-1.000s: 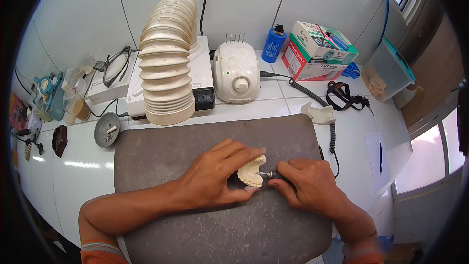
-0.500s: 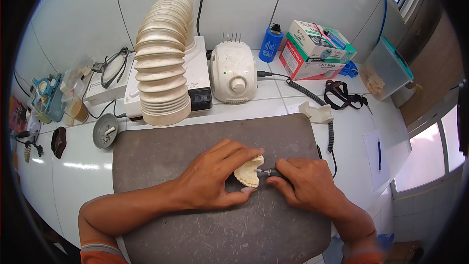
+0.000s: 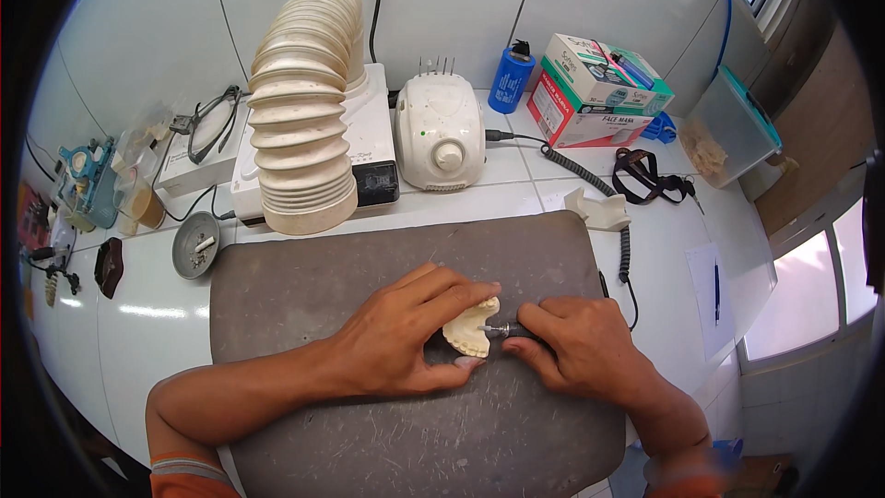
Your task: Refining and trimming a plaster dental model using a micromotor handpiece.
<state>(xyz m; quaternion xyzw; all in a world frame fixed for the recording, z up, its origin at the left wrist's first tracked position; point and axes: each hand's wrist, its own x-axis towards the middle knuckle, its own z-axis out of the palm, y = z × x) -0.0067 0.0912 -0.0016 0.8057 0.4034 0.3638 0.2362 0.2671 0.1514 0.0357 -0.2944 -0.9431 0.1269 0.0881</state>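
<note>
A cream-coloured dental cast (image 3: pixel 468 330), shaped like a horseshoe with teeth along its outer edge, is held just above or on a scratched brown mat (image 3: pixel 387 443). My left hand (image 3: pixel 406 327) grips it from the left, fingers over its far end and thumb at its near end. In my right hand (image 3: pixel 581 346) is a dark rotary handpiece (image 3: pixel 516 329), wrapped by the fingers and pointing left. Its thin bit reaches the inner curve of the cast. I cannot tell whether the bit spins.
Behind the mat stand a ribbed suction hose (image 3: pixel 302 129) and a white control unit (image 3: pixel 441 134) with a coiled cord (image 3: pixel 576 166). A grey ashtray (image 3: pixel 195 245) lies left. A white handpiece rest (image 3: pixel 599 210), mask boxes (image 3: pixel 599 92) and a plastic bin (image 3: pixel 733 129) are right.
Both hands keep their holds on the cast and the handpiece. The handpiece tip has shifted very slightly against the cast; the view has tilted a little.
</note>
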